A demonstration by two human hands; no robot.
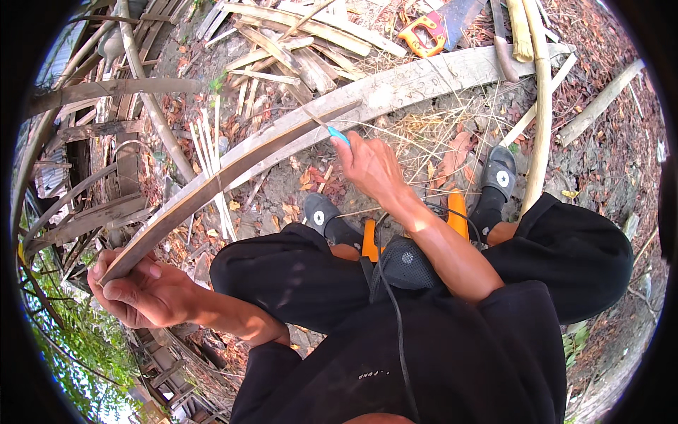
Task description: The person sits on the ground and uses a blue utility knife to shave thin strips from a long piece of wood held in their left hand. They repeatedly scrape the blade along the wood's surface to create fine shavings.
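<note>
On the near side of a broad, pale-grey wooden plank (395,92), the left hand (145,290) curls fingers and thumb around the lower end of a long, narrow brown wooden strip (240,167), which overlaps the plank in view. The right hand (371,166), closed, grips a slim blue-handled blade (339,134) at the strip's far part. Beyond the plank lies an orange-handled saw (438,27).

I find bright daylight on the right hand (371,166), glare beside the foliage (81,346), the plank (395,93) bowed by lens distortion, corners black, centre sharp.
</note>
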